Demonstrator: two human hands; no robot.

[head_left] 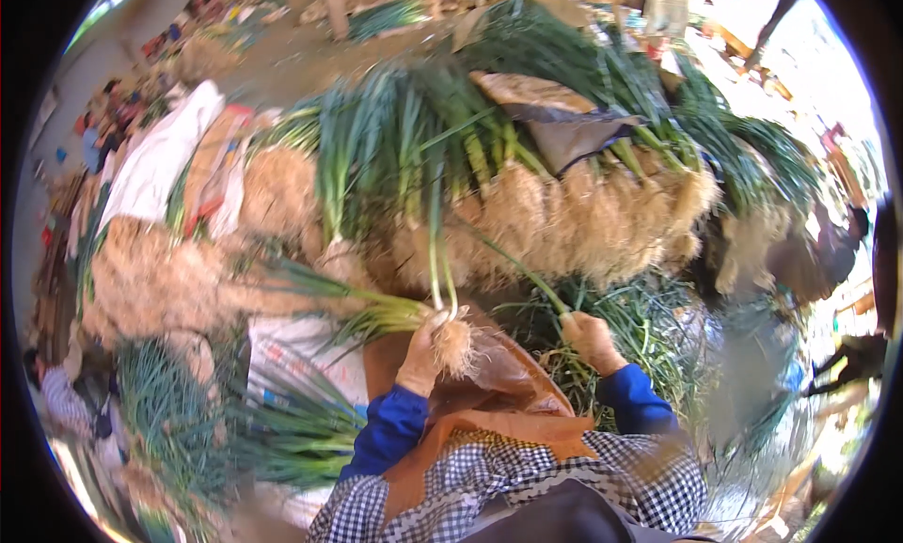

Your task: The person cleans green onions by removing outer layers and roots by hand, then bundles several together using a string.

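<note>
My left hand [420,357] is closed round a small bunch of green onions [400,315]. Their pale, stringy roots [455,348] stick out to the right of my fingers, while most of the leaves spread leftward. Two pale stalks from the bunch stand up toward the pile behind. Off to the right, my right hand [593,342] is closed on a single long green onion leaf [529,272], which slants up and to the left. Below both hands lies a brown apron [503,374] over my lap.
A long heap of green onions [564,219], roots facing me, runs across the far side. Loose leaves [649,331] lie at the right. More green onions [301,440] rest on a white sack [306,350] at left. People [66,402] sit at the left edge.
</note>
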